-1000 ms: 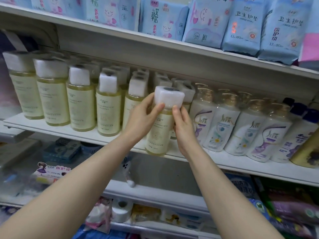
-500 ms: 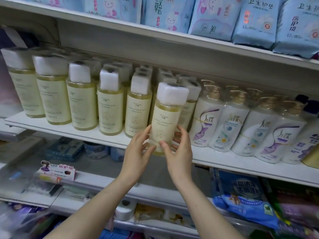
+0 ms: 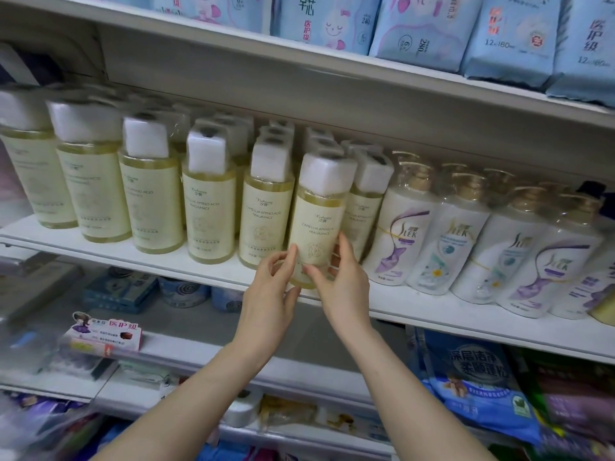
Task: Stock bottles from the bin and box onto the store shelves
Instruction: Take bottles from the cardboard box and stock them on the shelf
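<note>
A pale yellow bottle (image 3: 318, 217) with a white wrapped cap stands upright at the front edge of the white middle shelf (image 3: 432, 312). It closes a row of matching yellow bottles (image 3: 209, 207) that runs off to the left. My left hand (image 3: 271, 291) holds its lower left side between forefinger and thumb. My right hand (image 3: 346, 284) grips the base from the right, thumb in front and fingers behind. Both forearms reach up from the bottom of the view.
White pump bottles (image 3: 499, 254) with purple print crowd the shelf just right of the yellow bottle. Blue packs (image 3: 416, 24) fill the shelf above. Below are small boxes (image 3: 116, 289), a blue bag (image 3: 476, 387) and paper rolls.
My hands slid from the bottle's cap down to its base. The bottle went from tilted to upright on the shelf's front edge.
</note>
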